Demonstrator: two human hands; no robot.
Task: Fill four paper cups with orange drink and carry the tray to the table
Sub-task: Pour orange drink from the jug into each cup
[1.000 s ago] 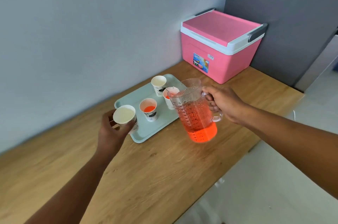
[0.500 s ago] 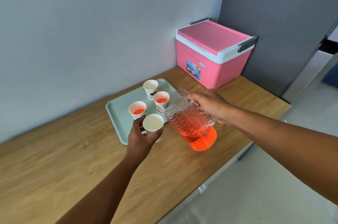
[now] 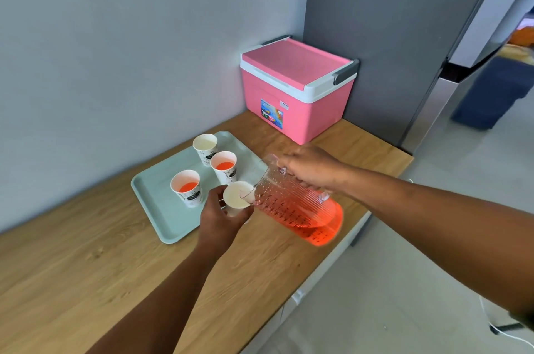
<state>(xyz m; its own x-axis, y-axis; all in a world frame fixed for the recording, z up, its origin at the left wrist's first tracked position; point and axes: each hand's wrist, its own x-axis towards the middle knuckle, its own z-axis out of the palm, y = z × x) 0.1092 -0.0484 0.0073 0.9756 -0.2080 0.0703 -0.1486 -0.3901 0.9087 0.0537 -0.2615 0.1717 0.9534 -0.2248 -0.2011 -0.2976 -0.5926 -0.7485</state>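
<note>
Pouring the third cup is the step in hand: the left hand (image 3: 221,216) is wrapped around an empty paper cup (image 3: 238,198), holding it raised just off the near right corner of the pale green tray (image 3: 161,209), while the right hand (image 3: 309,170) is closed on the handle of the clear ribbed pitcher (image 3: 291,206). The pitcher is tipped steeply, spout down to the cup's rim, and no orange shows in the held cup yet.

On the tray, two cups already hold orange drink, the near-left cup (image 3: 186,187) and the middle cup (image 3: 224,167); the far cup (image 3: 205,148) looks empty. By that count the task seems about half poured, with the carry to come.

To do this well, I would keep the spout over the middle of the cup's mouth and raise the pitcher's base slowly, since the drink sits well back from the lip and may arrive in a rush. A paper cup gives under pressure, so the left hand's hold should be light and low. Stopping at the level of the filled cups leaves room for carrying. Pouring over the tray, not the wooden counter (image 3: 86,267), would catch drips.
</note>
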